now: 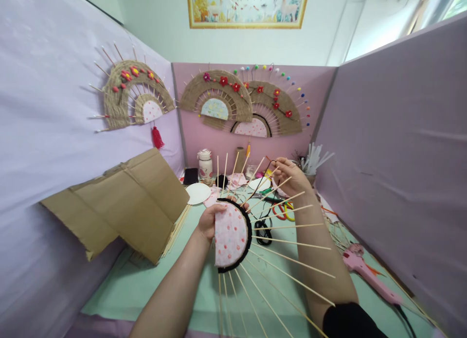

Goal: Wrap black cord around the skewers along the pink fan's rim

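My left hand grips the edge of a half-round pink patterned piece with a black rim, held upright above the table. Several thin wooden sticks fan out from its rim. My right hand is raised behind the sticks and pinches a thin black cord that runs down between them to a black coil on the table.
A folded cardboard sheet leans at the left. A pink glue gun lies at the right on the green mat. Scissors, a white disc, a jar and white sticks in a cup stand behind. Finished woven fans hang on the partitions.
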Demonstrator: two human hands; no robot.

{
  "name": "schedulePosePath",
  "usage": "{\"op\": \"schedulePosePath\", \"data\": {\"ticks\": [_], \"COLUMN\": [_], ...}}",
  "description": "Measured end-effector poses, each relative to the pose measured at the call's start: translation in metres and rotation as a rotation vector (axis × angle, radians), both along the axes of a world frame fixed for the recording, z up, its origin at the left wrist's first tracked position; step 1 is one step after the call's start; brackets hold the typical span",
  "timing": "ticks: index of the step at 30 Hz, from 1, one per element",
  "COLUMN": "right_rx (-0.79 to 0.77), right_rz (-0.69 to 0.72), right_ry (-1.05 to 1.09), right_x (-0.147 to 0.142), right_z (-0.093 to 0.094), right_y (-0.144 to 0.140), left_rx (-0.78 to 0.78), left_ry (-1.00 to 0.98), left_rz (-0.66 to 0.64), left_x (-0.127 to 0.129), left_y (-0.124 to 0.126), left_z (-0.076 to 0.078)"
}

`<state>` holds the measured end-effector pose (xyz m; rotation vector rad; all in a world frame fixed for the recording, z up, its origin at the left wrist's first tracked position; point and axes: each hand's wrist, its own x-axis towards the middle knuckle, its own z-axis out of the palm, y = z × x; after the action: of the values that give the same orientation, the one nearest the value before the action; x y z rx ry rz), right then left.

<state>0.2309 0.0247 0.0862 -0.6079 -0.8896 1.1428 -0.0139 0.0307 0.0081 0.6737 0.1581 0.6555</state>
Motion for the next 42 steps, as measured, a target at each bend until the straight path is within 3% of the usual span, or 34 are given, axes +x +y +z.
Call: {"op": "schedulePosePath", "data": {"ticks": [5,10,16,22,28,35,42], "right_rx": [-0.145,-0.14,-0.203,-0.272,-0.26,-0.224,-0.175], "right_rz": [-0.017,0.02,0.039,0.052,0.065,0.06,0.024], "right_ry": [0.148,0.178,0.158,0.164,0.171,0.197,0.219], "right_x": [-0.019,-0.05,-0.084,-0.104,-0.103,-0.099,-0.095], "right_z": [-0.021,-0.044,-0.066,-0.082,-0.081,-0.077,-0.066], "right_y": [0.03,0.052,0.059,0.062,0.062,0.06,0.052], "left_rx": [-0.006,0.005,0.018,-0.011,-0.026,-0.019,-0.021], "left_ry": [0.023,0.048,0.121,0.135,0.128,0.093,0.155], "left_rz": [0.009,0.036,0.042,0.048,0.068,0.034,0.045], "left_x": [0.0,-0.001,-0.001,0.0,0.005,0.007,0.008], "left_y": [-0.001,0.006,0.014,0.011,0.006,0.01,0.01], "left_z": [0.001,-0.008,-0.02,-0.016,-0.014,-0.022,-0.022]}}
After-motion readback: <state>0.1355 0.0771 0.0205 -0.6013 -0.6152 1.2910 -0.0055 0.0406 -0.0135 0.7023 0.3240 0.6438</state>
